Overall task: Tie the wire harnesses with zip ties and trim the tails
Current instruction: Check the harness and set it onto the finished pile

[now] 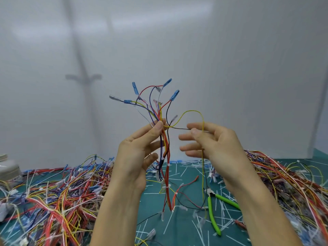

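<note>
Left hand: the left hand (140, 148) is up at chest height, thumb and forefinger pinching the harness (166, 171) partway along, the other fingers curled loosely behind the wires
Harness: held upright in the air between the two hands, well above the mat (152, 205); red, blue, yellow and black wires fan out above the pinch, blue terminals (174, 95) at the tips, and the lower end hangs down to the mat
Zip ties: small white zip ties (168, 165) are already cinched round the bundle below the left hand
Right hand: the right hand (214, 142) sits just beside the left, thumb and forefinger nipping the yellow wire (193, 111), the remaining fingers spread and relaxed
Yellow wire: leaves the bundle at the left thumb, arcs up in a loop, drops through the right-hand pinch and hangs straight down
Black wire: a black wire (179, 128) runs level from the bundle across to the right thumb
Cutters: green-handled cutters (212, 215) lie on the mat below the right hand, untouched
Trimmed tails: white trimmed tails (177, 168) are scattered all over the mat
Piles: the left pile (53, 196) and the right pile (287, 178) of harnesses flank the work area
Far left: a white jar (8, 170) stands behind the left pile
</note>
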A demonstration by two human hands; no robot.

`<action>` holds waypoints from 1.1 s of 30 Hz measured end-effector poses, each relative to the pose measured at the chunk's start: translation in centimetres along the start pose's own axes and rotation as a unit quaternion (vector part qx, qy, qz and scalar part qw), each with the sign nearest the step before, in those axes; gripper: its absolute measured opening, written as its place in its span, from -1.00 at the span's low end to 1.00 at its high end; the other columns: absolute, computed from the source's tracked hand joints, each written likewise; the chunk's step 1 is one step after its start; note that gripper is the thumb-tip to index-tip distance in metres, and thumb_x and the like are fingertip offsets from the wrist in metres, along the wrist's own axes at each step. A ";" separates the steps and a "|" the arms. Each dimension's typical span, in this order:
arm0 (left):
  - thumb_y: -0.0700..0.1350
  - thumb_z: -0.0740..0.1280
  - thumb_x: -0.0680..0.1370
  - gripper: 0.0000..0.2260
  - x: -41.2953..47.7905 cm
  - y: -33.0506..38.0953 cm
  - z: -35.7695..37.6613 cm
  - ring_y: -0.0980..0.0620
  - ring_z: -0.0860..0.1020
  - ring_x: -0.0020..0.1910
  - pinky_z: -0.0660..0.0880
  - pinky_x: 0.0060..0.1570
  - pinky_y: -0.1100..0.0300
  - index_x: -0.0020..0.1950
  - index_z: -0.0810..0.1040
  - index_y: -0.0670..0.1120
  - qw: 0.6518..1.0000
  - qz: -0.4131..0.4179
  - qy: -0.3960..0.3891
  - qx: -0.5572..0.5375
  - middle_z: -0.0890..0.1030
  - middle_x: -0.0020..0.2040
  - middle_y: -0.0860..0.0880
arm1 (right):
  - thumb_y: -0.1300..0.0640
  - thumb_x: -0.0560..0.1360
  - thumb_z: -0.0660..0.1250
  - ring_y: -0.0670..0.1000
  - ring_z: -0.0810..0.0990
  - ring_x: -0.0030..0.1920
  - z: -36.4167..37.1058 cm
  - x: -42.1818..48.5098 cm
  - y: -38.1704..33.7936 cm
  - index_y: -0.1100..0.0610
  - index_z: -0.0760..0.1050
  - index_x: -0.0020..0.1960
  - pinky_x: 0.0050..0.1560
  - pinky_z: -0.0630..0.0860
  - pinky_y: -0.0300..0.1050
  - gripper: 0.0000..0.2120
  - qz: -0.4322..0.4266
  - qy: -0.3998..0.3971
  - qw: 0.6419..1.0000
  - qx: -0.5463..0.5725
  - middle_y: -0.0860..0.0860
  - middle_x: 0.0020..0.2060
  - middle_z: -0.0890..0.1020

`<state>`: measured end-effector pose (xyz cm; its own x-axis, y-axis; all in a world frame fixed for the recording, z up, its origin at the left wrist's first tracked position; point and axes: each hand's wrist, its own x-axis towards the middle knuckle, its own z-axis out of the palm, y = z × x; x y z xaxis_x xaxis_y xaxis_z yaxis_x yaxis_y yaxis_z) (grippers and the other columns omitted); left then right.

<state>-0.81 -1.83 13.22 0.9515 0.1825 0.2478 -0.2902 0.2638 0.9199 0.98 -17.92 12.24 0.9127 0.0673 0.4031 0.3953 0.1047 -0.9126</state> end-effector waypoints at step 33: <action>-0.06 0.47 0.43 -0.82 0.0 -1.1 -0.9 -0.17 0.71 -0.23 0.67 -0.19 0.01 0.01 0.67 -0.03 0.934 0.047 -0.251 0.250 0.73 -0.11 -0.08 | 0.20 0.52 0.37 -0.02 0.72 -0.20 -1.3 -0.1 -1.3 0.16 0.60 0.03 -0.24 0.61 -0.22 -0.90 -0.039 0.100 0.967 0.233 0.05 -0.19 0.74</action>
<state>-0.58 -1.29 11.97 0.8890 -0.3173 0.3303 -0.4100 -0.2301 0.8826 0.51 -19.33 13.28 0.9023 -0.1474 0.4051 0.4165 0.5403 -0.7312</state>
